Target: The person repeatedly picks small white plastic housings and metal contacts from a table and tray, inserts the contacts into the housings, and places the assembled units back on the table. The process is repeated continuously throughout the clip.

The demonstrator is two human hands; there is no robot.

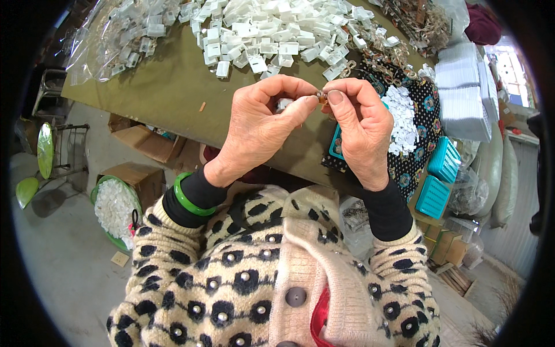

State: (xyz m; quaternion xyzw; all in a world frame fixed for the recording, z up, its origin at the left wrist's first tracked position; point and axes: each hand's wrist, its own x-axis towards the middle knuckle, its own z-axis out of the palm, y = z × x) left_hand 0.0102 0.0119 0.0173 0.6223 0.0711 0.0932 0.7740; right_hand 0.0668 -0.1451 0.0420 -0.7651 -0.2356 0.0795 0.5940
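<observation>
My left hand (pixel 254 118) and my right hand (pixel 368 136) meet over the table, thumbs and forefingers pinched. Between the fingertips they both hold a tiny brown and silver piece (pixel 322 99), perhaps jewellery, too small to make out fully. Something small and white (pixel 283 104) shows inside the curl of my left hand; whether it is held there I cannot tell. Behind my right hand a teal tray (pixel 336 142) is partly hidden. Just right of that hand lies a heap of small white cards (pixel 402 118) on a black patterned cloth (pixel 426 110).
Small white boxes (pixel 266 37) are piled at the table's far side. A clear bag of pieces (pixel 136 37) lies far left, tangled jewellery (pixel 416 23) far right. At right are stacked white trays (pixel 462 92) and teal baskets (pixel 432 196). A green basin (pixel 117 208) stands on the floor.
</observation>
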